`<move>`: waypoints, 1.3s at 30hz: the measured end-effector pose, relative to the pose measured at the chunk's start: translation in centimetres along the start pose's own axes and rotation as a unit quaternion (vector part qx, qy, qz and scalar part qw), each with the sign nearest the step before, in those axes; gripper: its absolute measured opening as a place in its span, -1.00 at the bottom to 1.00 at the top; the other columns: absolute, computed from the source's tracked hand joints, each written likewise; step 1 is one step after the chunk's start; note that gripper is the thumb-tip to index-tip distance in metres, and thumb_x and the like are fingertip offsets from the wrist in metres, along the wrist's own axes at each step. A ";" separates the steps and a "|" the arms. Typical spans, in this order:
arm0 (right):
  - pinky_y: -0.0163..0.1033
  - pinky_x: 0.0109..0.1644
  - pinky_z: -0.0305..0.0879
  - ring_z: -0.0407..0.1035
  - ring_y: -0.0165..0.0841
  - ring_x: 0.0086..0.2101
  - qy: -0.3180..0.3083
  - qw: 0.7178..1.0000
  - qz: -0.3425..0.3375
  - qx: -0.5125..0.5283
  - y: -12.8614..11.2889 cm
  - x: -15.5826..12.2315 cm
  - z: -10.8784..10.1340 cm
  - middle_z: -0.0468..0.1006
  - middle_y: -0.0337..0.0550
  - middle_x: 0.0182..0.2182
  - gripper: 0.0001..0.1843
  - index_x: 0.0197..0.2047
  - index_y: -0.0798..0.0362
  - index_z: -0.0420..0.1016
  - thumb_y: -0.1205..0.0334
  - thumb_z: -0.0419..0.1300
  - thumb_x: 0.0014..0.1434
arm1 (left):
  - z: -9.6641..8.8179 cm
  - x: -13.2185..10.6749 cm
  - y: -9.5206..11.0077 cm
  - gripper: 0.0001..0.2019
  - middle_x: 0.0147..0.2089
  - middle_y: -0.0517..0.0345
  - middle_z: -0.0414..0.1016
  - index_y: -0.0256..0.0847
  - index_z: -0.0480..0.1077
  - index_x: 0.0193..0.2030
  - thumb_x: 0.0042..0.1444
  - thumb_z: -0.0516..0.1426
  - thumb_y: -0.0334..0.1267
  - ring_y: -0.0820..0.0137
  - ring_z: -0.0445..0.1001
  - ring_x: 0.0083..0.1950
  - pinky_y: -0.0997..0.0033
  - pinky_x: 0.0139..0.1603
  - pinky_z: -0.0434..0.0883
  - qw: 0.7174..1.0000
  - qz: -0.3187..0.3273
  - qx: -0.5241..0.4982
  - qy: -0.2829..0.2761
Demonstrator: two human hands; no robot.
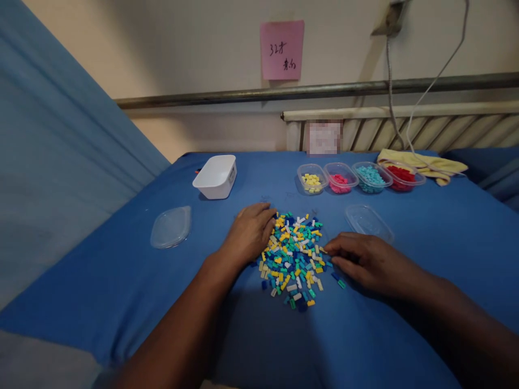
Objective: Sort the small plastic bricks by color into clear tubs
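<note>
A loose pile of small building bricks (298, 259) in yellow, white, green, teal, dark blue and tan lies spread over the blue cloth. At the pile's upper left edge rests my left hand (252, 229), its fingers stretched over the outermost bricks, with nothing visible in its grasp. My right hand (365, 259) is at the right edge, thumb apart from the fingers. Its index fingertip reaches a tan brick (323, 249); whether it presses on it I cannot tell. Below that hand, a blue and a green brick (341, 283) lie away from the pile.
Behind the pile, four clear tubs hold yellow (312, 182), pink (339, 183), turquoise (370, 179) and red bricks (400, 177). A white container (216, 178) stands at back left. Clear lids (171, 227) lie left and right. A yellow cloth (424, 162) sits at back right.
</note>
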State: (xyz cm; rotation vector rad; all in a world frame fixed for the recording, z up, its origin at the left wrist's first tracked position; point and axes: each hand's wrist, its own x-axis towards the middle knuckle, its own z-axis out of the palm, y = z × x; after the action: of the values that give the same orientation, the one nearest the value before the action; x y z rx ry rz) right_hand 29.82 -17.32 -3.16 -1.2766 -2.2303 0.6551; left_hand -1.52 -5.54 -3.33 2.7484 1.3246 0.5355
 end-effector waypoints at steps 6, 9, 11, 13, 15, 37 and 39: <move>-0.17 -0.06 0.53 0.63 -0.26 -0.15 0.011 1.000 -0.006 0.011 -0.3 -0.1 -0.6 0.74 -0.10 -0.10 -0.79 0.04 -0.07 0.67 0.25 0.20 0.49 | -1.1 -0.2 1.9 -0.70 0.27 -0.14 0.67 -0.19 0.62 0.20 0.50 0.12 -0.26 0.08 0.62 0.31 -0.10 0.38 0.54 0.989 0.039 -0.095 0.102; -0.15 -0.06 0.53 0.63 -0.26 -0.16 0.017 1.000 -0.014 0.000 -0.5 -0.2 -1.3 0.74 -0.09 -0.12 -0.80 0.03 -0.04 0.67 0.22 0.19 0.51 | -1.7 -0.6 4.9 -0.75 0.19 -0.03 0.72 -0.13 0.62 0.18 0.52 0.15 -0.23 0.20 0.66 0.22 0.06 0.30 0.57 0.956 0.234 -0.173 0.027; -0.17 -0.10 0.50 0.63 -0.28 -0.19 -0.006 1.000 -0.027 -0.004 -0.6 -0.4 -1.7 0.73 -0.10 -0.14 -0.81 0.02 -0.03 0.67 0.22 0.20 0.51 | -1.8 -0.8 6.5 -0.77 0.17 -0.03 0.72 -0.14 0.63 0.13 0.53 0.15 -0.23 0.21 0.66 0.19 0.11 0.30 0.55 0.933 0.318 -0.168 -0.023; -0.18 -0.12 0.48 0.62 -0.31 -0.22 -0.031 0.998 -0.046 -0.007 -0.8 -0.5 -1.8 0.72 -0.13 -0.16 -0.83 0.01 -0.03 0.66 0.23 0.21 0.51 | -1.7 -0.9 6.9 -0.77 0.10 -0.02 0.73 -0.16 0.64 0.07 0.54 0.13 -0.25 0.22 0.66 0.12 0.15 0.25 0.55 0.931 0.331 -0.148 -0.048; -0.18 -0.10 0.47 0.62 -0.31 -0.20 -0.052 0.997 -0.063 -0.009 -0.9 -0.6 -1.7 0.73 -0.14 -0.16 -0.83 0.01 -0.03 0.66 0.26 0.21 0.51 | -1.7 -0.8 6.3 -0.78 0.05 0.00 0.73 -0.16 0.64 0.02 0.53 0.13 -0.27 0.23 0.66 0.08 0.17 0.18 0.55 0.943 0.301 -0.128 -0.055; -0.16 -0.16 0.40 0.60 -0.25 -0.25 -0.030 0.998 0.024 -0.040 -2.7 -0.7 0.5 0.71 -0.09 -0.20 -0.74 -0.03 0.02 0.65 0.33 0.12 0.40 | -0.6 0.7 1.1 -0.84 -0.04 0.03 0.75 -0.14 0.67 -0.06 0.44 0.21 -0.26 0.23 0.69 0.02 0.14 0.15 0.60 0.975 0.039 -0.159 0.149; -0.20 -0.21 0.38 0.57 -0.29 -0.31 -0.009 0.999 0.051 0.011 -2.6 -0.6 0.0 0.71 -0.14 -0.26 -0.77 -0.08 0.01 0.67 0.30 0.15 0.37 | -0.5 0.8 0.8 -0.85 -0.04 0.04 0.75 -0.14 0.67 -0.06 0.42 0.22 -0.27 0.24 0.70 0.03 0.16 0.17 0.60 0.969 0.023 -0.175 0.172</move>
State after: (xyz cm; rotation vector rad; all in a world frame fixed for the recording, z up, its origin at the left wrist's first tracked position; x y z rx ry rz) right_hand 28.40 -18.97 -1.72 -1.3872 -2.1773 0.7302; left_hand -0.59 -5.47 -2.50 2.4741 1.0861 1.1685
